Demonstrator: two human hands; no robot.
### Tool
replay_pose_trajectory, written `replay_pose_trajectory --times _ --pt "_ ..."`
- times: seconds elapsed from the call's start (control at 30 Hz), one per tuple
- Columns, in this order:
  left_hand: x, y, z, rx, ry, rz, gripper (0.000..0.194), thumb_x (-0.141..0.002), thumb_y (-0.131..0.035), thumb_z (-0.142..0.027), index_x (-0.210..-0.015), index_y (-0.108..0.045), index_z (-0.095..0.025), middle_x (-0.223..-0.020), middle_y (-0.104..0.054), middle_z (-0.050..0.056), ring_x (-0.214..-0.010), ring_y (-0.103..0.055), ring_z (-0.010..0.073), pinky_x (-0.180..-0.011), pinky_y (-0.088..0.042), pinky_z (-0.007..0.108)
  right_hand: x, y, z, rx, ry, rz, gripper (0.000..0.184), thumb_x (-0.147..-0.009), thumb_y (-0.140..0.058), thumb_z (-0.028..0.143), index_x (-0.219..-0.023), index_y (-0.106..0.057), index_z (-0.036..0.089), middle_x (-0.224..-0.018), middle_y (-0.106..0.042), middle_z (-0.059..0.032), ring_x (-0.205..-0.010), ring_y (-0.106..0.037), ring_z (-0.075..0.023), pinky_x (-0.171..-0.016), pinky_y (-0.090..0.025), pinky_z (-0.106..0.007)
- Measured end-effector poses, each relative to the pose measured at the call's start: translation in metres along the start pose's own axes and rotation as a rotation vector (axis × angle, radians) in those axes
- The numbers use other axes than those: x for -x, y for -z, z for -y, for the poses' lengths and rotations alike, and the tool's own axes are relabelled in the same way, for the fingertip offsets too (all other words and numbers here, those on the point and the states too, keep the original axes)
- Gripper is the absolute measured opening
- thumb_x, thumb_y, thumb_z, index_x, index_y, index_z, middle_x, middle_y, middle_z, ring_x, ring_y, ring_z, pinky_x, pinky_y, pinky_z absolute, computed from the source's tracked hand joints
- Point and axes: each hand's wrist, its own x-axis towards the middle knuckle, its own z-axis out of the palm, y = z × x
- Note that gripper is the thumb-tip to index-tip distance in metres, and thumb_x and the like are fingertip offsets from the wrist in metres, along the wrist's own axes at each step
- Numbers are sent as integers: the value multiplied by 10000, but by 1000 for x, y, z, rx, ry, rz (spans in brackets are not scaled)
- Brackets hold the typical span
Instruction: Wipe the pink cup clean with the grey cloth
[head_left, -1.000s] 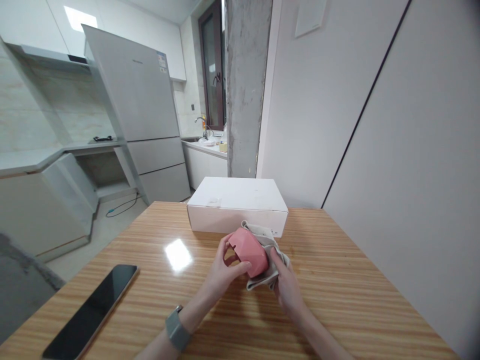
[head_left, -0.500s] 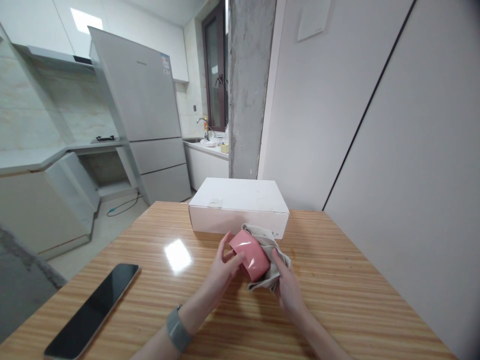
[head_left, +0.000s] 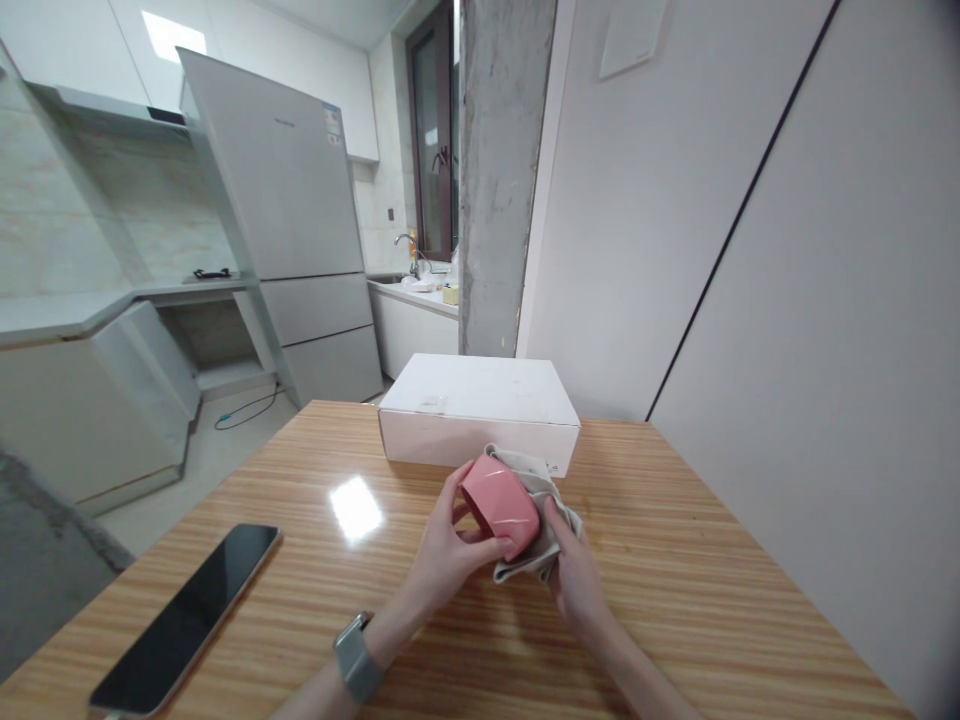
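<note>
A glossy pink cup (head_left: 501,502) lies tilted between my hands above the wooden table, its open mouth turned to the left. My left hand (head_left: 457,540) is closed on the cup's rim side, fingers at the top and thumb along the lower edge. A folded grey cloth (head_left: 541,490) presses against the cup's base and right side. My right hand (head_left: 574,565) grips that cloth, thumb on top; the other fingers are hidden beneath it.
Behind my hands a white box (head_left: 480,390) stands on the wooden table (head_left: 675,560). At the left lies a black phone (head_left: 191,620). Further back are a fridge (head_left: 292,200), a sink counter and a concrete pillar (head_left: 502,180).
The cup has been turned a little, so more of its open mouth shows. My left thumb has shifted from the cup's side to its lower edge. The right hand stays about where it was.
</note>
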Motion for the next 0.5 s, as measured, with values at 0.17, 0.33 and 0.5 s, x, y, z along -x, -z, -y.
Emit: replay_pose_trajectory --times 0.17,0.33,0.5 --pt "5 -1 -7 -23 -21 -42 1003 -434 -890 -149 -1330 -454 -261 -1327 -508 135 -1163 -538 328 -903 -520 409 0 -1 1 -10 9 4 386 -595 -812 491 -841 -754 200 -823 -765 -25 -764 -686 -203 -692 -541 -277" --pt "2 0 -5 20 41 19 1075 -489 -878 -167 -1412 -346 -311 -1291 -549 128 -1079 -592 314 -813 -552 396 0 -1 0 -28 -34 36 414 -628 -790 484 -905 -740 181 -863 -763 -51 -875 -688 -252 -754 -549 -332" --pt "-2 0 4 81 70 49 1107 -522 -869 -181 -1424 -258 -375 -1415 -428 122 -960 -657 275 -763 -560 384 2 -4 3 -36 -41 2 418 -582 -817 479 -864 -747 179 -820 -764 -47 -877 -690 -267 -772 -556 -355"
